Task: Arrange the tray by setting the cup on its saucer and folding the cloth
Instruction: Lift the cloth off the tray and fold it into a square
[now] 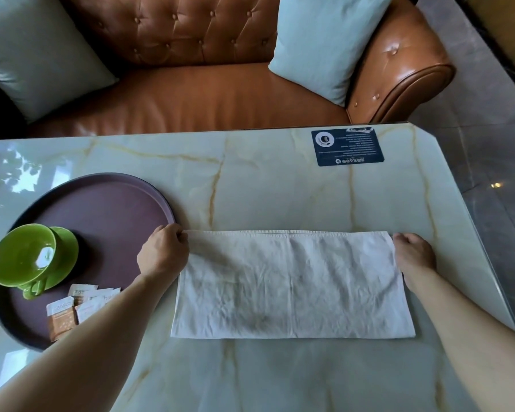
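A white cloth (pixel 292 283) lies flat on the marble table as a wide rectangle, folded over with doubled edges along its far side. My left hand (pixel 164 252) pinches its far left corner, and my right hand (pixel 414 254) holds its far right corner. Left of the cloth sits a round dark purple tray (pixel 116 209). On the tray's left part a green cup (pixel 23 258) stands on its green saucer (pixel 67 242), handle toward me.
Several sugar sachets (pixel 72 310) lie on the tray's near part, partly under my left forearm. A dark blue card (pixel 347 147) lies at the table's far right. An orange leather sofa (pixel 191 93) with pale cushions stands behind the table. The table's right edge drops to grey floor.
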